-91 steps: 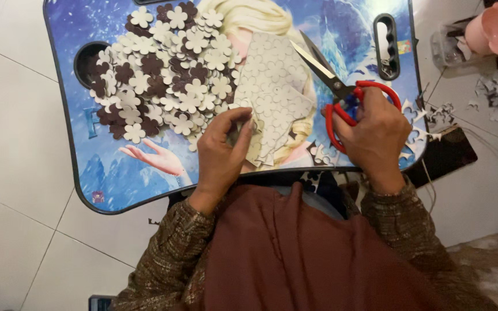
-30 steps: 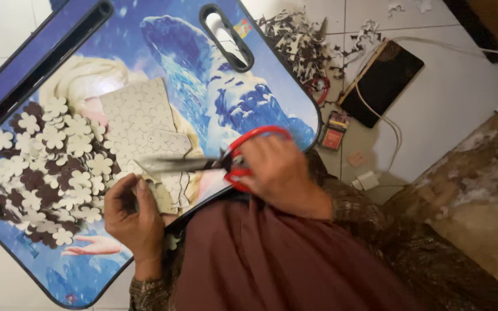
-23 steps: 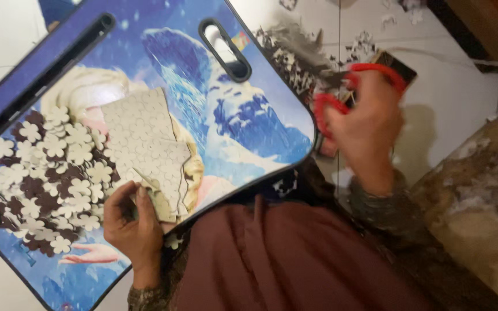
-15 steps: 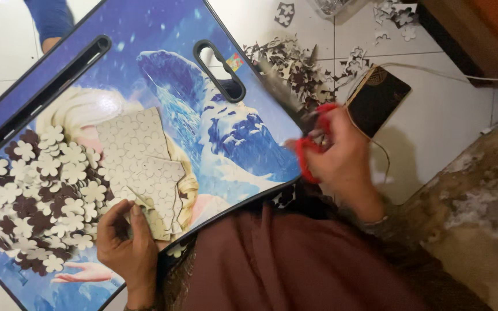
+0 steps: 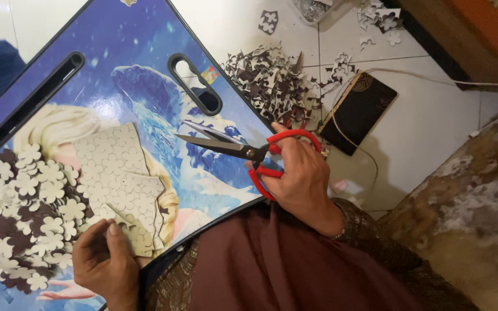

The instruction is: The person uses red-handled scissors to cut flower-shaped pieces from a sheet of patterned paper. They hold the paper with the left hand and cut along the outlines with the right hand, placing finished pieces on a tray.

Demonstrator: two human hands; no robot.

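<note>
Two hands: scissors (image 5: 243,151), flower-patterned sheet (image 5: 123,184).

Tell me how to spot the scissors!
Find the big blue picture tray on the person's lap. At its right edge, the right hand holds the scissors above it. They are the only thing with bright red loop handles, their silver blades open and pointing left.

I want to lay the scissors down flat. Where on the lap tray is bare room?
Free: the tray between its long slot and oval handle hole. Crowded: the flower cut-outs and the punched sheet.
</note>
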